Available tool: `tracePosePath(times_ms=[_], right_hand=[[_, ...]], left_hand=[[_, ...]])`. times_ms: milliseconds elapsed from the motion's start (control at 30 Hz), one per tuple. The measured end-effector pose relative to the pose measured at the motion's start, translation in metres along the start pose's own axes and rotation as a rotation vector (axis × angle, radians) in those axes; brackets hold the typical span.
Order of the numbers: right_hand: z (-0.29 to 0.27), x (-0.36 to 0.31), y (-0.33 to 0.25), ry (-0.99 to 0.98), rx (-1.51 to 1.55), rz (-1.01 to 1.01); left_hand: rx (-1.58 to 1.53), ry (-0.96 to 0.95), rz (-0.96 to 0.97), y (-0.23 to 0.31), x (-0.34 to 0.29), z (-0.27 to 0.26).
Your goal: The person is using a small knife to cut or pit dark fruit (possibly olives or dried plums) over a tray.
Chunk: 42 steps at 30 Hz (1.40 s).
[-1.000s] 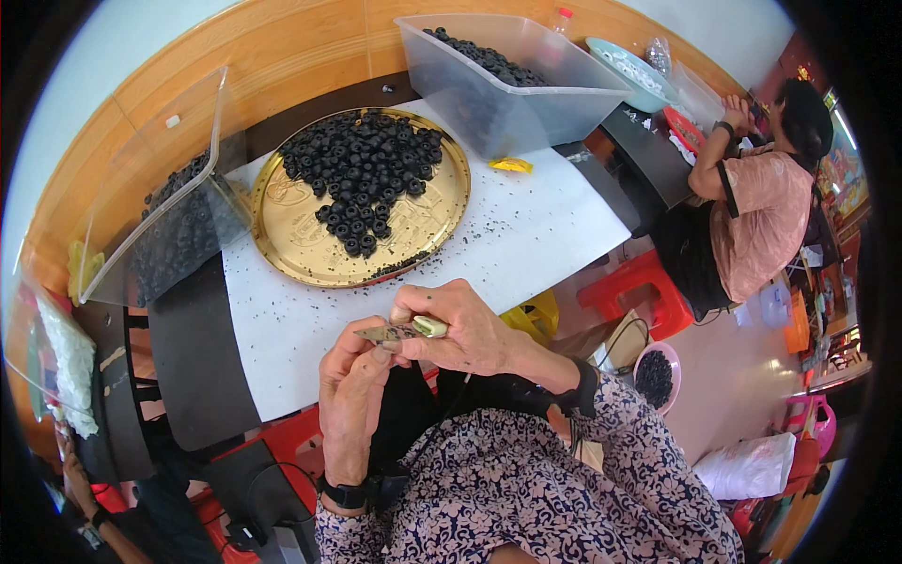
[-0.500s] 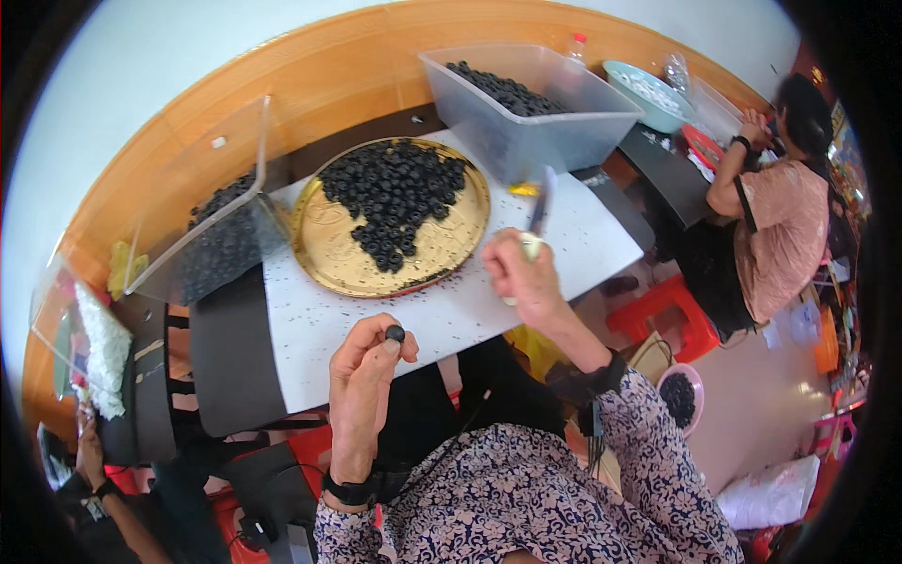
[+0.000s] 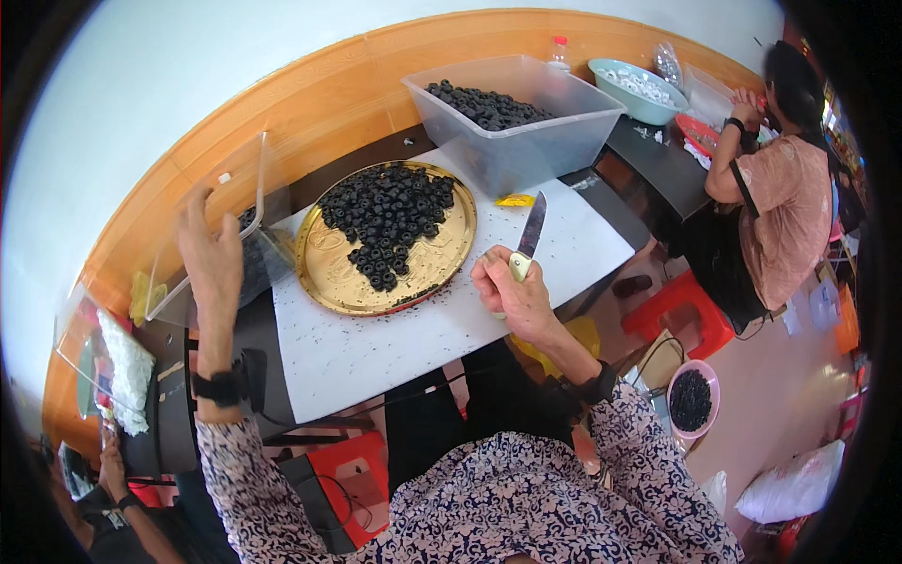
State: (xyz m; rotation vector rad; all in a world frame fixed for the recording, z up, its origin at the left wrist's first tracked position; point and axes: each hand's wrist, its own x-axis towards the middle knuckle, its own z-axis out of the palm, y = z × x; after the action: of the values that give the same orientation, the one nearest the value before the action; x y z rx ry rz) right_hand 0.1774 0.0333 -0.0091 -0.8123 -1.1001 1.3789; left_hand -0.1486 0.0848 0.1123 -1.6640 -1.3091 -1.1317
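Note:
My right hand (image 3: 515, 296) grips a knife (image 3: 532, 226) by its pale handle, with the blade pointing up and away over the white board (image 3: 376, 362). My left hand (image 3: 209, 246) is raised at the near side of the left clear plastic bin (image 3: 263, 179), fingers spread, and nothing shows in it. Black pieces lie in that bin, partly hidden by the hand. Between my hands, farther off, a round gold tray (image 3: 319, 273) carries a heap of small black ring-shaped pieces (image 3: 390, 211). Dark crumbs are scattered over the board.
A large clear bin (image 3: 536, 155) of black pieces stands behind the board, near a yellow wrapper (image 3: 514, 200). Farther right are a pale green basin (image 3: 639, 94) and a seated person (image 3: 775, 197). A pink bucket (image 3: 693, 399) sits on the floor. Another person's hand (image 3: 113, 475) shows at lower left.
My left hand has moved up and left from the board's front edge to the left bin. The small black piece it pinched is out of sight. The knife stays in my right hand.

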Motion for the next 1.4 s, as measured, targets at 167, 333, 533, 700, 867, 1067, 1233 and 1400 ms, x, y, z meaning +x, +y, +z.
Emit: tracePosePath(times_ms=[167,333,533,700,867,1067,1233,1400], right_hand=[[-0.004,-0.001,0.0,0.037,-0.024,0.035],[-0.002,-0.001,0.001,0.0,-0.041,-0.019],[-0.005,-0.001,0.001,-0.049,0.002,-0.031],[-0.006,0.0,0.003,-0.063,0.009,-0.015],[0.008,0.001,-0.001,-0.184,-0.108,-0.108],[0.035,-0.004,0.004,-0.323,-0.14,0.089],[0.041,-0.01,0.016,-0.301,-0.021,0.038],[0.036,-0.011,0.014,-0.265,-0.019,0.105]], left_hand=[[-0.612,-0.569,-0.146,0.092,-0.042,0.004],[-0.4,-0.984,-0.074,0.11,-0.067,0.026],[-0.329,-1.008,-0.021,0.107,-0.077,0.033],[-0.606,-0.994,-0.225,0.12,-0.058,-0.001],[-1.121,-1.025,-0.788,0.136,-0.069,-0.04],[-1.197,-0.77,-0.852,0.155,-0.106,-0.047],[-1.053,-0.599,-0.705,0.168,-0.132,-0.038],[-1.031,-0.59,-0.875,0.172,-0.135,-0.035]])
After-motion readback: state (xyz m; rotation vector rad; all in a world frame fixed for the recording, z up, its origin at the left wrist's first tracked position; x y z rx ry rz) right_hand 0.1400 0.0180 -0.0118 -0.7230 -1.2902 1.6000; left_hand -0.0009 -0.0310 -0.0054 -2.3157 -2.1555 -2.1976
